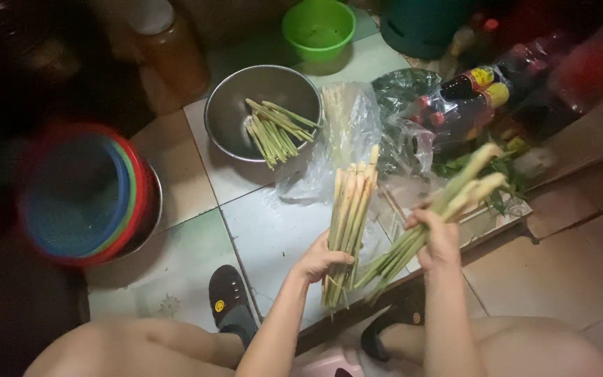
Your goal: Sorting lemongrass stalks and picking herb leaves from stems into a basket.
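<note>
The left hand (321, 260) is clamped around the lower part of a bundle of lemongrass stalks (350, 209), held nearly upright with the pale ends pointing away from the person. The right hand (435, 237) is closed on a second bundle of stalks (448, 202), tilted up and to the right. The two hands are apart; the green lower ends of the bundles nearly meet between them.

Below the hands lies an open stretch of pale floor tile (273, 237). A dark raised step edge (497, 234) runs along its right side, with reddish tile beyond.

Count: two held bundles; one steel bowl (232, 112) holding a small heap of trimmed green stalks (273, 129), too overlapped to count; one clear plastic bag (347, 132) lying between the bowl and the hands; one green plastic bowl (318, 28) farther back; one stack of coloured baskets (82, 195) at left, blurred; several dark bottles (469, 94) with red caps at upper right.

Two dark slippers (228, 297) show on the person's feet near the bare knees. The room is dim, its edges in shadow.
</note>
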